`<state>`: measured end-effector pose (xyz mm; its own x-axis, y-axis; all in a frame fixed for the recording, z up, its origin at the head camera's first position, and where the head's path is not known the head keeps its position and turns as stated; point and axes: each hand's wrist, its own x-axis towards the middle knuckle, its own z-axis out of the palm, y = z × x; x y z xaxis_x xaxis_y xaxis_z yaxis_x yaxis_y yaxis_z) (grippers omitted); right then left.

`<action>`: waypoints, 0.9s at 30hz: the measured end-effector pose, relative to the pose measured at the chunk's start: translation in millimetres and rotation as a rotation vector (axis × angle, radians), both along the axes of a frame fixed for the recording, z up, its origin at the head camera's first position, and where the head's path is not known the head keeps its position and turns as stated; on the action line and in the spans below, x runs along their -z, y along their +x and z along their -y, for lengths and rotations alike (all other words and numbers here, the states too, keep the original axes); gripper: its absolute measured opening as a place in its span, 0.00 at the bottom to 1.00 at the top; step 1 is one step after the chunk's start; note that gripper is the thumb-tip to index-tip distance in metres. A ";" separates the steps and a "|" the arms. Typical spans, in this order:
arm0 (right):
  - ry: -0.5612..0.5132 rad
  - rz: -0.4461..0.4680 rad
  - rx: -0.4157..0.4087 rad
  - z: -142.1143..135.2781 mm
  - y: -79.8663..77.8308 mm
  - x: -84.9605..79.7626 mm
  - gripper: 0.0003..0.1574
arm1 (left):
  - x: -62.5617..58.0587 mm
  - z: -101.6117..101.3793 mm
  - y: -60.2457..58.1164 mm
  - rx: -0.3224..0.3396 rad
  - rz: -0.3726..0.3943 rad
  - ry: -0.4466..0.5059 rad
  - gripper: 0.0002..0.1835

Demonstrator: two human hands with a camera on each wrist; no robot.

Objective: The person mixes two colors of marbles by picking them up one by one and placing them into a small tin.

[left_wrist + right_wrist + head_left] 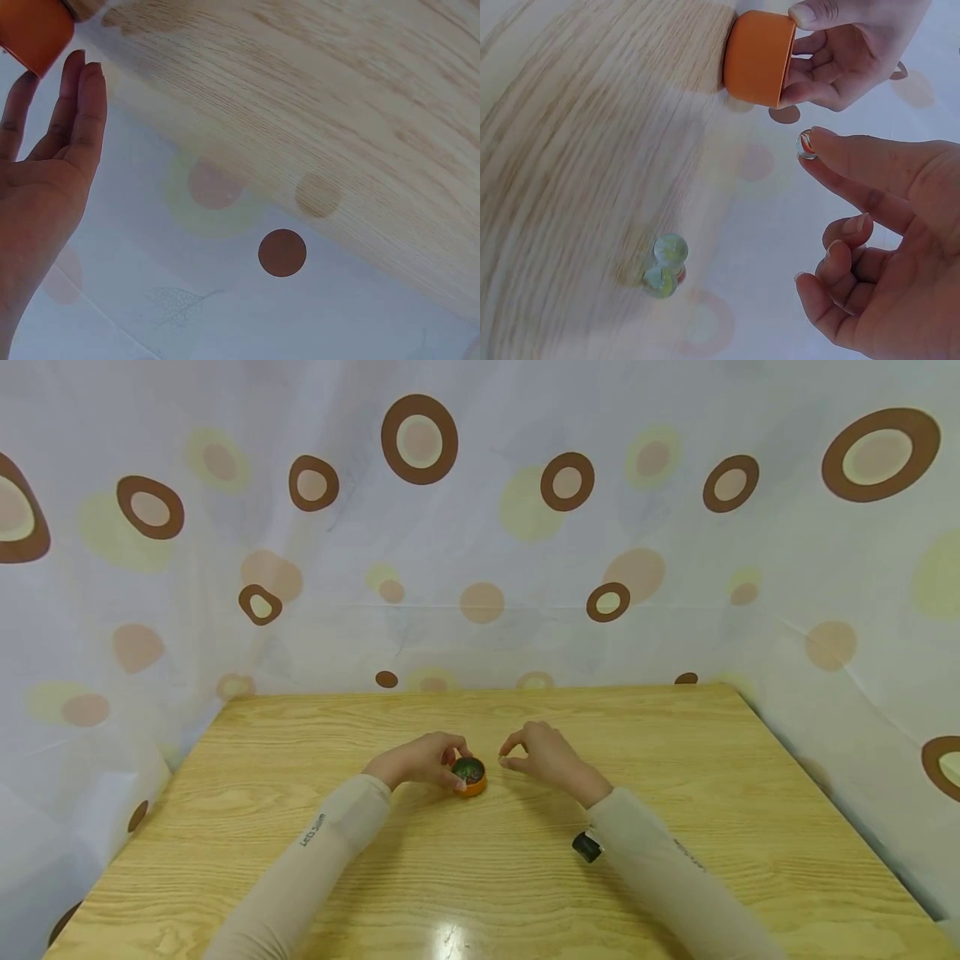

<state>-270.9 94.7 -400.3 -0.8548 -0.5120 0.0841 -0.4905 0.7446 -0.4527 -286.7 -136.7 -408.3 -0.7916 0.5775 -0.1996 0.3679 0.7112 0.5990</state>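
Loose marbles (669, 255): right wrist view only

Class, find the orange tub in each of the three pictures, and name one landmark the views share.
Head: the orange tub is below the centre.
Left wrist: the orange tub is in the top left corner, cut off by the edge.
Right wrist: the orange tub is near the top, slightly right of the middle.
Shared landmark: the left hand.
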 end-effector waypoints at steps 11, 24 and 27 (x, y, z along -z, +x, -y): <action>0.005 -0.008 -0.013 14.3 1.0 -2.4 0.10 | -1.6 0.8 0.5 -0.001 0.013 -0.003 0.21; -0.018 -0.034 -0.043 30.8 5.0 -2.3 0.09 | -2.6 0.1 2.1 0.010 0.014 -0.002 0.19; -0.005 -0.056 -0.057 33.4 5.4 -2.5 0.09 | -2.7 0.4 2.1 0.008 0.015 0.004 0.19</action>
